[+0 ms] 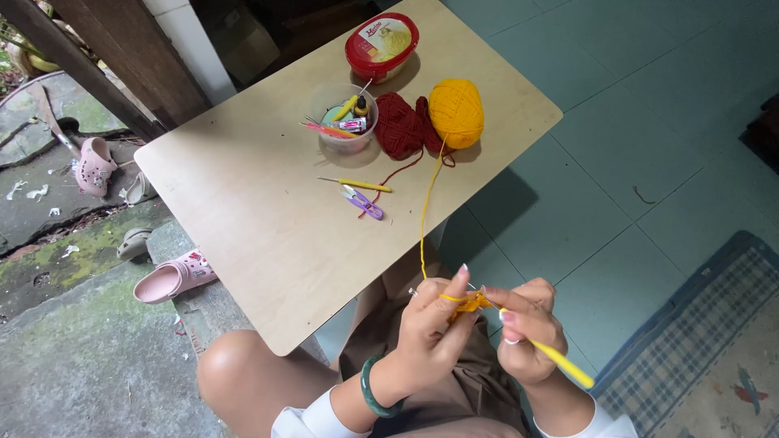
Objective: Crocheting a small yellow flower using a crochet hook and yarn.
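Note:
My left hand pinches a small yellow crochet piece over my lap, with the yellow strand looped over its finger. My right hand grips a yellow-handled crochet hook whose metal tip pokes into the piece. The strand runs up to a yellow yarn ball on the wooden table. A dark red yarn ball lies beside it. A green bangle sits on my left wrist.
On the table lie a second yellow-handled hook, purple thread snips, a clear tub of small tools and a red lidded container. Pink clogs rest on the concrete at left. A patterned mat lies at right.

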